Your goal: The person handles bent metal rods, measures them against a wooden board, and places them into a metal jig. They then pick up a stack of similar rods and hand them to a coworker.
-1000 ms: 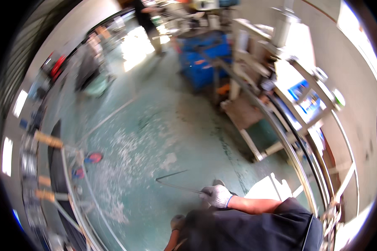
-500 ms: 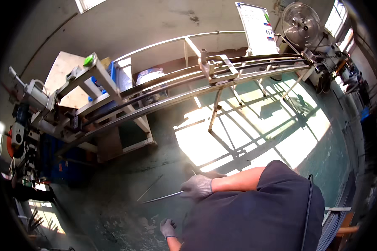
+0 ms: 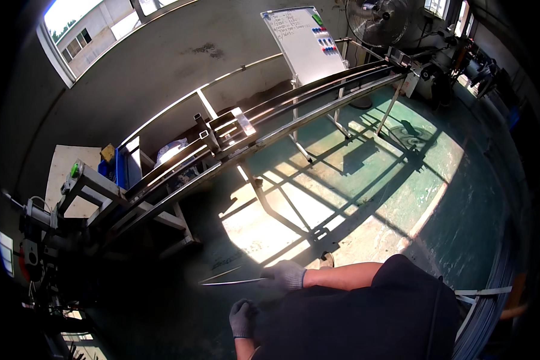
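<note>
My right hand [image 3: 286, 275], in a grey knit glove, is closed around one end of a thin metal rod [image 3: 233, 282]. The rod sticks out leftward from the fist, nearly level, over the dark floor. Just above it runs a second thin, pale line, and I cannot tell whether it is another rod. Lower down, my left hand [image 3: 242, 319] wears a matching glove. Its fingers are curled in, and nothing shows in them. The tip of a shoe [image 3: 327, 260] peeks out past my right forearm.
A long metal rail frame [image 3: 282, 129] on legs crosses ahead, with a machine [image 3: 39, 240] at its left end. Behind it stand a whiteboard [image 3: 306, 48] and a fan [image 3: 375, 21]. Long bars [image 3: 492, 318] lie stacked at lower right. A blue bin [image 3: 121, 170] sits far left.
My view has turned, so the rail frame and whiteboard appear further left and a window shows at upper left. The rod in my right hand lies nearer to level. My left hand has risen slightly.
</note>
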Demonstrator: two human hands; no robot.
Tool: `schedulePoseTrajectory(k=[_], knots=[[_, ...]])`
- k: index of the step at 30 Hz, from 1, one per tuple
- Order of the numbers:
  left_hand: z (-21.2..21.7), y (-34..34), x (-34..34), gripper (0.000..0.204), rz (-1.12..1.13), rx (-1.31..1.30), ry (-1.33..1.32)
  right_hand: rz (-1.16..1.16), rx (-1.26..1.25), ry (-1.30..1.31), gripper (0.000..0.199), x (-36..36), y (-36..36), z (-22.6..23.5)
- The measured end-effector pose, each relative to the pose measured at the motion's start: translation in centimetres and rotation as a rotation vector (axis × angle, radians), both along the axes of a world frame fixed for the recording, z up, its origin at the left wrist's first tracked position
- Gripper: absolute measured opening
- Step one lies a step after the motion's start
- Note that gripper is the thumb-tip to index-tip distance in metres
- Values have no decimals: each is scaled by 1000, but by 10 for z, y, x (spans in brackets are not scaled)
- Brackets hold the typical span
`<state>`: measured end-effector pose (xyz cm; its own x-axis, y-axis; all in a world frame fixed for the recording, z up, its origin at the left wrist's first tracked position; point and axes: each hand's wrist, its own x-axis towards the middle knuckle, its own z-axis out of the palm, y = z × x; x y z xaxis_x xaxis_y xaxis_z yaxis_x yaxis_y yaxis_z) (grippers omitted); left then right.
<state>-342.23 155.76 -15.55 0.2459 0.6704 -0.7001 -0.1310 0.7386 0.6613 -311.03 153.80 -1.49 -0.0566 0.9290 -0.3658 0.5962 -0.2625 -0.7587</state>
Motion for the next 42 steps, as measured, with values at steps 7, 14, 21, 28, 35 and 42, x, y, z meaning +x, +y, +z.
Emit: schedulePoseTrajectory(k=[7, 14, 21, 28, 35, 42], knots=[[92, -17, 237, 25, -350, 109, -231, -113, 65, 62, 39, 154, -59, -2], [103, 8, 375, 49, -477, 23, -434, -199, 228, -28, 34, 271, -92, 7], [102, 37, 547, 60, -367, -140, -437, -348, 432, -167, 28, 404, -83, -29], [111, 91, 727, 47, -215, -115, -444, -369, 490, -389, 21, 578, -32, -4], [88, 140, 868, 42, -175, -145, -384, -409, 467, -372, 19, 744, -1, -4], [48, 155, 975, 42, 105, -105, -381, -361, 626, -253, 31, 929, 22, -28]])
